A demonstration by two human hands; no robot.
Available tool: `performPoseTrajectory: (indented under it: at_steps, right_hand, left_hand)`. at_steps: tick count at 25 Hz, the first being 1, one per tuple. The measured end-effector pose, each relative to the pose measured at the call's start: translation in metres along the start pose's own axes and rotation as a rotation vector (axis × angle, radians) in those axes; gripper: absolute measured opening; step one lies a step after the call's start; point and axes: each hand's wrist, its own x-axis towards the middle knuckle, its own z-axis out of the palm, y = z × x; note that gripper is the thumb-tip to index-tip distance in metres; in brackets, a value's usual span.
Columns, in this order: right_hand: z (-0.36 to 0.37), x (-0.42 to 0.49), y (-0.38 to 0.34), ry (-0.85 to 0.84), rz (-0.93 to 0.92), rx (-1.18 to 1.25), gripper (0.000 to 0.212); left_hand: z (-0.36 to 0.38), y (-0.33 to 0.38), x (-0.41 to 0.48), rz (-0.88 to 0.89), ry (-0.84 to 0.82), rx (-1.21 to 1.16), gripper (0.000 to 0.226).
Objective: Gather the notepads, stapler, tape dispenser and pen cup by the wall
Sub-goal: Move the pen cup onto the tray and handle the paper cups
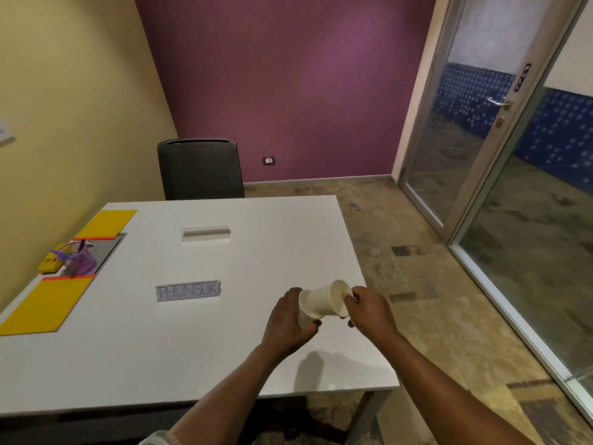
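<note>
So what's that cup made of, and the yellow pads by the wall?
The cup looks like thin paper: matte cream, with a rolled rim, held tilted by the left hand and right hand. The yellow pads look like paper or card, flat and matte with an orange edge; hard to tell which.

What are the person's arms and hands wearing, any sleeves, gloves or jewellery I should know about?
Both forearms are bare from the bottom of the picture up to the wrists: no sleeves, gloves, watch or bracelets show. The left hand and right hand are bare too, with no rings visible. A small patch of light patterned fabric at the lower edge may be clothing, too little to tell.
</note>
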Motion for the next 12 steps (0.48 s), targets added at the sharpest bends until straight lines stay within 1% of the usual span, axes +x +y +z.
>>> performPoseTrajectory:
  at_steps: [4, 7, 10, 12]
  right_hand:
    - [-0.008, 0.039, 0.008, -0.048, -0.002, 0.021, 0.026]
    - [-0.011, 0.085, 0.018, -0.111, -0.001, -0.012, 0.025]
    - [-0.013, 0.111, 0.025, -0.153, 0.012, -0.033, 0.023]
    - [-0.011, 0.132, 0.036, -0.188, 0.017, -0.054, 0.023]
  left_hand:
    - [0.015, -0.02, 0.021, -0.163, 0.038, -0.122, 0.058]
    - [0.037, -0.036, 0.042, -0.323, 0.132, -0.189, 0.063]
    - [0.055, -0.05, 0.047, -0.483, 0.229, -0.214, 0.07]
    - [0.069, -0.055, 0.049, -0.569, 0.252, -0.217, 0.071]
